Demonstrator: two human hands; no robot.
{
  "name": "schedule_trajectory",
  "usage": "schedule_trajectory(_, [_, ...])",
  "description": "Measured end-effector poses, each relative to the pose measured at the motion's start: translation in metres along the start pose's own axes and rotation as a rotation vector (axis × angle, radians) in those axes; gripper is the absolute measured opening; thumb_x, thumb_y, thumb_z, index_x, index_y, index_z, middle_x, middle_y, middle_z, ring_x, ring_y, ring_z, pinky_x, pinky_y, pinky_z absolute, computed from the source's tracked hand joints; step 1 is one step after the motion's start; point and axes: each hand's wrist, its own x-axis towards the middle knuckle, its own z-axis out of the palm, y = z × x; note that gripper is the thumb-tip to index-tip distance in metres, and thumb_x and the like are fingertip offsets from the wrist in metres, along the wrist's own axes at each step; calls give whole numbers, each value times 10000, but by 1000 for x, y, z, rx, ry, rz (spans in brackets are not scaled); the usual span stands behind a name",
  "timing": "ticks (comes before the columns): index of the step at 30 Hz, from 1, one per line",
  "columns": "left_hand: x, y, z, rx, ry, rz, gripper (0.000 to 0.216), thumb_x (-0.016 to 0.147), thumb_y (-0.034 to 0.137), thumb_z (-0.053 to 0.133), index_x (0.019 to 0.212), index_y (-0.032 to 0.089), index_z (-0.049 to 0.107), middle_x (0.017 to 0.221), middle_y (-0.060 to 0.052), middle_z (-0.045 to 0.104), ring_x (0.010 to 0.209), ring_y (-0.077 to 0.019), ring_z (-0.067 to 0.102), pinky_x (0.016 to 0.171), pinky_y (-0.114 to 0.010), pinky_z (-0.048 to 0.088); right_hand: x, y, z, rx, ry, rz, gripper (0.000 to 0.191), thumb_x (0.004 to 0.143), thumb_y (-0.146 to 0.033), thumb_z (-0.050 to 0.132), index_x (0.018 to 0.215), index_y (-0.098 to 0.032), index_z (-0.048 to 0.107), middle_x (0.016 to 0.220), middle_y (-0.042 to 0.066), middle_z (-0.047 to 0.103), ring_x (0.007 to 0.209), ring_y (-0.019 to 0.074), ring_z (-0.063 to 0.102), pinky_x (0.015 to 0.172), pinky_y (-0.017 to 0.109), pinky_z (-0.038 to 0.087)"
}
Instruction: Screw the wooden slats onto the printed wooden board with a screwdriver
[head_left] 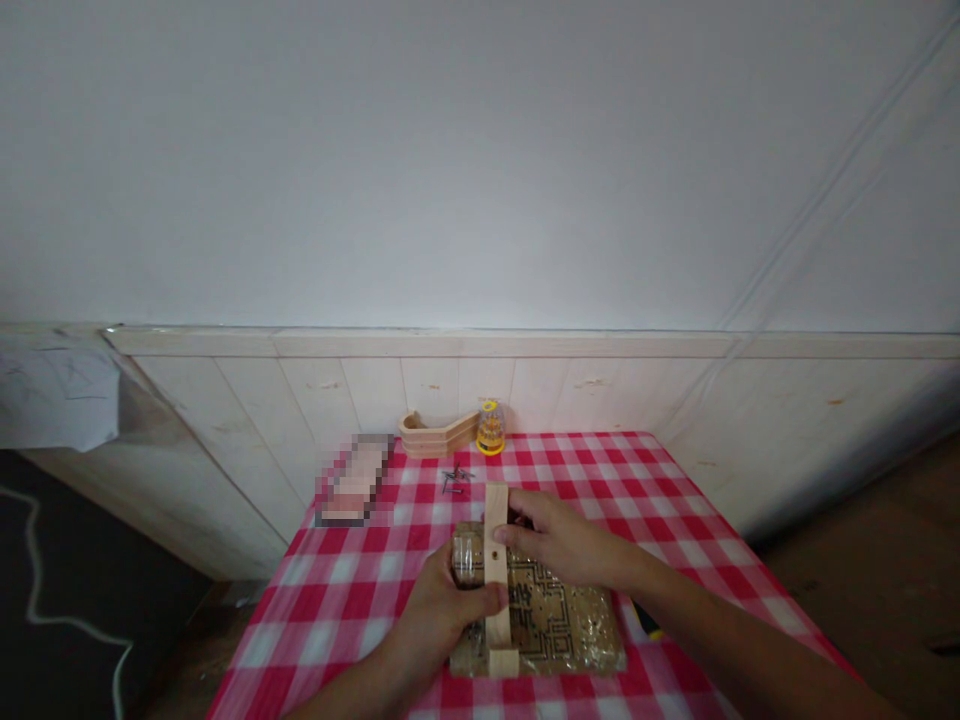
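"What is the right hand [551, 525] doing?"

"Its thumb and fingers are closed on the far part of a pale wooden strip [496, 575], from the strip's right side. The thumb lies near a small dark hole; some of the fingers are hidden behind the wood."

"And the left hand [446, 602]?"

"Its thumb reaches right, across the strip's nearer half, touching it. The fingers are curled at the left edge of a film-wrapped slab [566, 625] with dark line patterns on top. I cannot tell how tightly that hand grips, since its fingertips are out of sight."

"So where is the strip, exactly?"

"Over the left part of the slab, running near to far, its far end reaching beyond the slab's far edge. At its near end sits a small wooden block [503, 662] (whether the two are joined, I cannot tell)."

"What else is on the checked cloth [600, 470]?"

"Beyond the hands, a little heap of screws [457, 478]. Farther still, against the wall, a bent wooden piece [435, 437], with a clear, yellow-based container [490, 430] just right of it. At the far left lies a blurred-out rectangle [356, 485]."
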Motion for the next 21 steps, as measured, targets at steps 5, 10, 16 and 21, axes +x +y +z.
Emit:
schedule_trajectory(5, [-1,2,1,-20,-8,-18,593,526,287,963,1015,143,659,889,-77,769,766,-229,718,723,-351,587,0,-2,-1,-18,-7,25,54,940,-228,573,912,-190,600,863,5,649,769,151,582,670,255,440])
schedule_trajectory(10, [-1,2,1,-41,-29,-16,610,539,277,952,1054,146,654,909,-94,768,787,-250,726,732,-366,585,1,-4,0,23,-14,62,49,934,-221,580,927,-186,615,886,20,680,792,166,616,687,271,471])
schedule_trajectory(16, [-3,7,5,-50,-14,-43,594,516,267,947,1015,145,649,895,-99,769,773,-257,727,720,-373,586,6,-4,-6,165,-47,48,95,886,-250,665,935,-185,616,918,46,696,840,188,647,737,296,523])
schedule_trajectory(21, [-4,11,8,-56,-30,-50,587,513,249,940,1014,135,655,930,-114,774,800,-260,727,746,-374,585,9,-10,-17,155,-26,29,185,875,-360,698,891,-201,605,861,29,661,811,181,623,688,279,524])
